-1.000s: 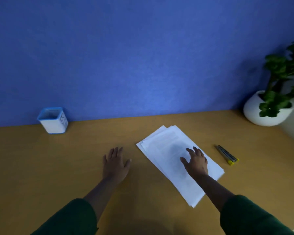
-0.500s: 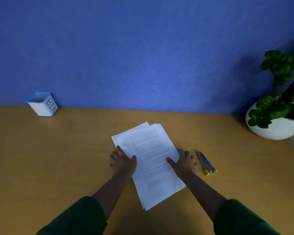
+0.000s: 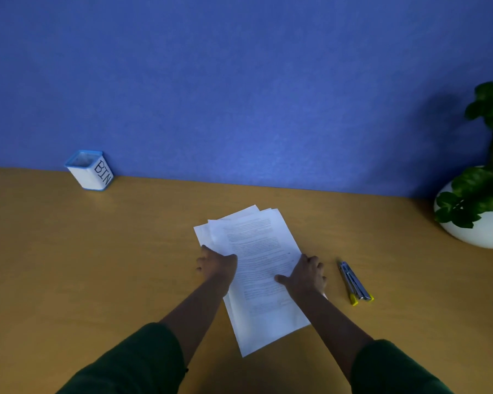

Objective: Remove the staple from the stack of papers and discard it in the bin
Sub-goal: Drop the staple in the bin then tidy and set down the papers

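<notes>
A stack of white printed papers [image 3: 256, 268] lies slightly fanned on the wooden desk [image 3: 97, 265], angled from upper left to lower right. My left hand [image 3: 218, 264] grips the stack's left edge, thumb on top. My right hand [image 3: 306, 275] holds the right edge, thumb resting on the top sheet. The staple itself is too small to make out. A metal staple remover [image 3: 355, 282] with yellow tips lies on the desk just right of my right hand. A small white bin [image 3: 90, 170] with a blue rim, marked BIN, stands at the far left by the wall.
A blue wall [image 3: 239, 95] runs along the desk's back edge. A white round pot with a green plant [image 3: 480, 206] sits at the far right.
My left hand moved right from the bare desk onto the stack's left edge. My right hand slid from the top sheet to the right edge. The stack turned more upright.
</notes>
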Tool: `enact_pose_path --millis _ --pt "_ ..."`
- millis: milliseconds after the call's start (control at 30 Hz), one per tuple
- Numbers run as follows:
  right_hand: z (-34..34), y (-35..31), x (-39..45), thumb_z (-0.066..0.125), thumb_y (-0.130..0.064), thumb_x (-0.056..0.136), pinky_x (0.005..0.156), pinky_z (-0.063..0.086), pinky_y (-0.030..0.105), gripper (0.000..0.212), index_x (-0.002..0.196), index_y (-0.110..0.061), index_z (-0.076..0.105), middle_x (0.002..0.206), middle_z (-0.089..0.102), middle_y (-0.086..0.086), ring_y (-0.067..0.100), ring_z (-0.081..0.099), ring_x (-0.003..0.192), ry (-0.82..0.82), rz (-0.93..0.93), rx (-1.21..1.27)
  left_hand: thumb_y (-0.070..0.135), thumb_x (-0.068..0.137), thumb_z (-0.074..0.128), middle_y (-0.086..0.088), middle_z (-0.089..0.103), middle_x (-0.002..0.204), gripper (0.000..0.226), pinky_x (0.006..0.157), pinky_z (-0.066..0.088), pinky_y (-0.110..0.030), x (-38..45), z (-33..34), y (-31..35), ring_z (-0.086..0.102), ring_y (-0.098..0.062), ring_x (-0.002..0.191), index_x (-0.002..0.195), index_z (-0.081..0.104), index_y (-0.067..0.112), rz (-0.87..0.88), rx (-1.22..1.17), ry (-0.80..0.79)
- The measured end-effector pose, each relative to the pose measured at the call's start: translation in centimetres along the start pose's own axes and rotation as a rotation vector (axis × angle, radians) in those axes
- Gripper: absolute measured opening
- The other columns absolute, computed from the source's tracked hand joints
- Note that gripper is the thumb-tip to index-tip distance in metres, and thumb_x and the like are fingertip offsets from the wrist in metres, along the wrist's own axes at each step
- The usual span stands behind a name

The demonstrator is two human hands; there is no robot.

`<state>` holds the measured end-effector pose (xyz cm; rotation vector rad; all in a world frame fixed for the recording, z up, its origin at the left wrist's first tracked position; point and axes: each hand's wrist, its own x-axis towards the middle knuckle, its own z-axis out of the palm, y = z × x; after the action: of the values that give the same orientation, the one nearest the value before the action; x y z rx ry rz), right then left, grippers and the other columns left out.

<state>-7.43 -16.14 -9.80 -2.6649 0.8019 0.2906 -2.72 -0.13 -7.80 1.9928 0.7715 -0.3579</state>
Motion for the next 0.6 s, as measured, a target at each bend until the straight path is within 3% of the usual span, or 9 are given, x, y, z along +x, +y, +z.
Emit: enact_pose_path --millis 167,267,433,533,600 --pt "0.6 -0.1 -0.2 0.069 -0.053 0.074 0.098 0.041 0.039 0.077 0.131 -0.010 0.039 0.130 0.045 0.009 0.026 0.043 0.122 0.042 0.006 -0.007 0.022 0.071 0.065 -0.015 0.041 0.131 0.077 0.088 0.051 -0.052 0.4 -0.1 0.2 0.045 -0.037 0.117 0.137 0.027 0.017 -0.013 -0.083 -0.001" --pt "0.8 -0.2 -0.5 0.070 -0.050 0.076 0.098 0.042 0.039 0.072 0.130 -0.012 0.042 0.129 0.046 0.008 0.025 0.043 0.121 0.055 0.006 0.015 0.018 0.072 0.064 -0.015 0.048 0.122 0.067 0.074 0.049 -0.043 0.8 -0.3 0.2 0.050 -0.031 0.097 0.131 0.032 0.014 -0.009 -0.154 0.036" --pt "0.8 -0.6 -0.6 0.071 -0.044 0.077 0.098 0.044 0.038 0.070 0.131 -0.010 0.042 0.130 0.046 0.008 0.025 0.042 0.123 0.046 0.007 0.035 0.016 0.074 0.066 -0.003 0.050 0.080 0.040 0.060 0.046 -0.035 1.5 -0.9 0.6 0.048 -0.020 0.066 0.102 0.038 0.014 -0.070 -0.277 0.005" --pt "0.6 -0.7 -0.7 0.070 -0.044 0.078 0.097 0.044 0.037 0.069 0.132 -0.010 0.042 0.131 0.046 0.007 0.025 0.042 0.123 0.043 0.015 0.022 0.010 0.076 0.066 -0.003 0.049 0.073 0.029 0.054 0.042 -0.028 1.5 -1.3 1.1 0.047 -0.018 0.063 0.094 0.044 0.010 -0.106 -0.345 -0.047" --pt "0.7 -0.8 -0.7 0.069 -0.043 0.079 0.096 0.044 0.036 0.069 0.132 -0.009 0.043 0.131 0.046 0.008 0.025 0.041 0.123 0.040 0.014 0.025 0.013 0.075 0.067 -0.008 0.057 0.087 0.034 0.063 0.048 -0.033 1.2 -1.3 1.3 0.054 -0.023 0.076 0.104 0.050 0.007 -0.073 -0.260 -0.055"
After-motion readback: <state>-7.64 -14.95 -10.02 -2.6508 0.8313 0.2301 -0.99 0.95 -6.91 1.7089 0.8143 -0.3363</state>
